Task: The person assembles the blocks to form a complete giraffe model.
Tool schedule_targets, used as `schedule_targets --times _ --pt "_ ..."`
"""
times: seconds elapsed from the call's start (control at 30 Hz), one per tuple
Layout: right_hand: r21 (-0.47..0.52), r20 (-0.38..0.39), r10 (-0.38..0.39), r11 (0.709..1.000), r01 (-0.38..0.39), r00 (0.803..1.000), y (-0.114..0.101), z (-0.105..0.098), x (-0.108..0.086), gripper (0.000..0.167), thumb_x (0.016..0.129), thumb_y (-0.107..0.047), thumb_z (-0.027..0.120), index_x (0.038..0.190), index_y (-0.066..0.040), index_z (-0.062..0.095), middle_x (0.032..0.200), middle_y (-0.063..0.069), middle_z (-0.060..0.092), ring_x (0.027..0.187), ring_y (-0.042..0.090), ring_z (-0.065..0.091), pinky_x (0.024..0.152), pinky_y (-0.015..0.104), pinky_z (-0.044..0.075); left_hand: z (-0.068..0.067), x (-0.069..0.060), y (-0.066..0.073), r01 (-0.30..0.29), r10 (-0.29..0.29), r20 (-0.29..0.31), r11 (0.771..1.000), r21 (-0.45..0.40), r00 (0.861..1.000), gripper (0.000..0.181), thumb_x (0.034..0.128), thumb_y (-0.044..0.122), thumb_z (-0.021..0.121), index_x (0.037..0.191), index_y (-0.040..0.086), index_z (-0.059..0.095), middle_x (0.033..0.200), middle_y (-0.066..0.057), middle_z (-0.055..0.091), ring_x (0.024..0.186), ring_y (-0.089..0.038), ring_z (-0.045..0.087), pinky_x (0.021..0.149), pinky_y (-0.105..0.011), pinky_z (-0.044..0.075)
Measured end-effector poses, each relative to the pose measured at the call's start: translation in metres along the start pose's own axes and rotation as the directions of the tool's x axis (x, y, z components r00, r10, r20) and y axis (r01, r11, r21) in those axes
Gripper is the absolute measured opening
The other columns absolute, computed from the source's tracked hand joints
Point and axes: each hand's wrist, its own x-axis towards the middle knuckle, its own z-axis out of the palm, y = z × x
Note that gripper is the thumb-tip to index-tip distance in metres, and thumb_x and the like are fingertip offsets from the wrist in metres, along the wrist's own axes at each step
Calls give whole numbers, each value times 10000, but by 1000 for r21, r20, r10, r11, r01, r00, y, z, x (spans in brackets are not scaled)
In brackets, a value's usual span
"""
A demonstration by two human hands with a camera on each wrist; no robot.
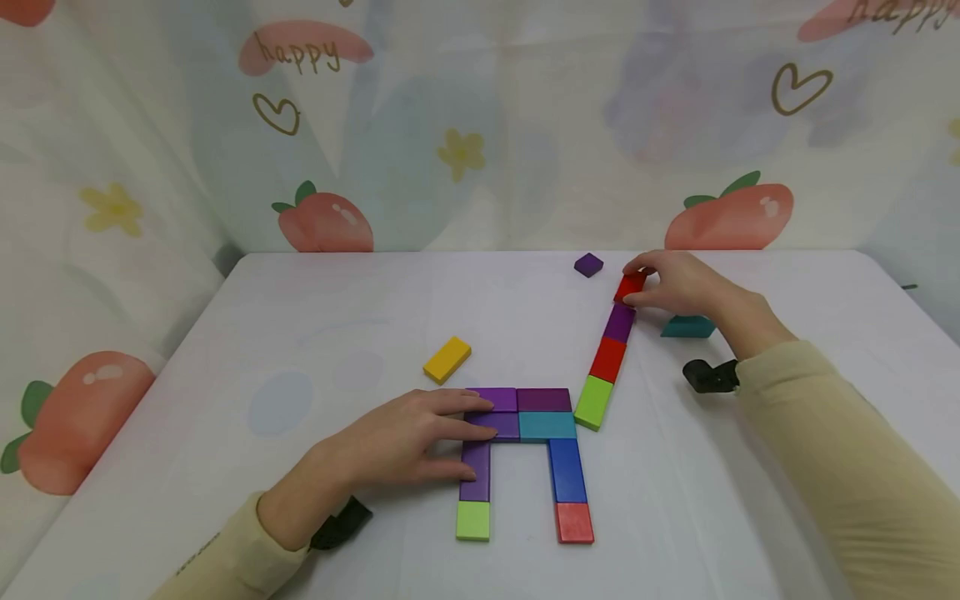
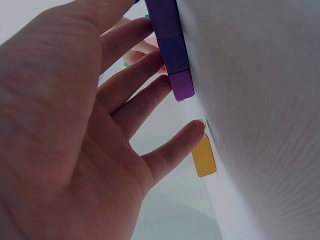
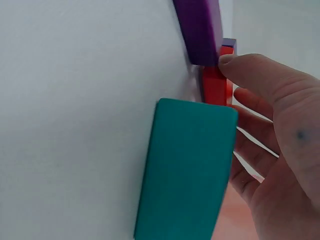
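My right hand (image 1: 686,282) pinches a red block (image 1: 630,288) between thumb and fingers, at the far end of a slanting row. Below it in that row lie a purple block (image 1: 620,323), another red block (image 1: 608,359) and a lime green block (image 1: 594,403). With fingers spread and nearly straight, my left hand (image 1: 401,437) rests on purple blocks (image 1: 505,400) at the left of a table-shaped layout. This layout also has a dark purple block (image 1: 543,400), a teal block (image 1: 547,425), a blue block (image 1: 567,471), a red leg end (image 1: 574,523) and a green one (image 1: 472,522).
A yellow block (image 1: 447,360) lies alone beyond my left hand. Near the back edge sits a small purple diamond-shaped block (image 1: 588,265). A teal slanted block (image 1: 687,327) lies under my right wrist, large in the right wrist view. A patterned curtain (image 1: 525,125) hangs behind the white table (image 1: 337,308).
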Motion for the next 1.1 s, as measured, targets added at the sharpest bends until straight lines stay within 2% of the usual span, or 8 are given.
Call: schedule_targets --times 0.47,1.1 --pt "9 0 4 1000 -4 1000 9 2 0 486 986 -209 669 1385 28 525 1311 304 517 1217 494 438 982 630 446 1 -1 -2 -23 23 -13 1000 0 1000 487 937 423 722 1378 228 656 1505 25 500 1411 -154 409 1118 -406 387" --pt "18 12 3 1000 -3 1000 9 4 -3 553 966 -228 703 1416 19 497 1304 287 525 1217 492 458 955 607 480 1 -1 0 -6 7 -11 1000 15 1000 481 934 433 723 1372 244 661 1505 38 499 1415 -148 402 1121 -422 383"
